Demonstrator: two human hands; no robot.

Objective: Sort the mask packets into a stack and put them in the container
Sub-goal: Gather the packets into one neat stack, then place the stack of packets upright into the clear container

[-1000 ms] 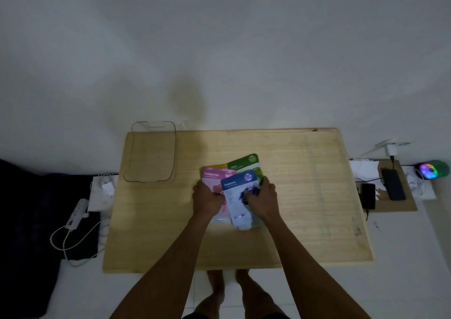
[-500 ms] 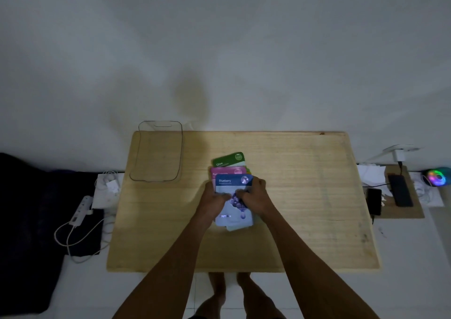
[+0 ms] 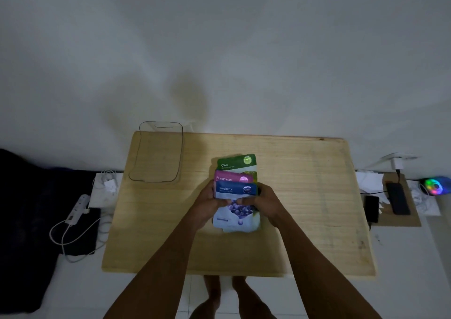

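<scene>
Stack: three mask packets are pinched between both hands, fanned lengthwise, not yet squared; Blueberry packet (image 3: 235, 206) on top, Pomegranate packet (image 3: 233, 178) under it, Olive packet (image 3: 236, 163) lowest and sticking out farthest beyond the fingers.
Left hand (image 3: 208, 205): fingers clenched on the stack's left edge, thumb laid across the Blueberry packet.
Right hand (image 3: 264, 205): fingers clenched on the right edge, thumb on top.
Step tip: far ends should be tapped or slid back toward the fingers until all edges line up; side pressure kept even so the slick packets are not skewed.
Container (image 3: 158, 152): clear, empty, well apart, beyond and left of the left fingers.
Tabletop (image 3: 305, 196): pale wood, bare elsewhere.
Room: dim; white wall beyond; cables and a power strip (image 3: 76, 209) on the floor far left of the fingers.
</scene>
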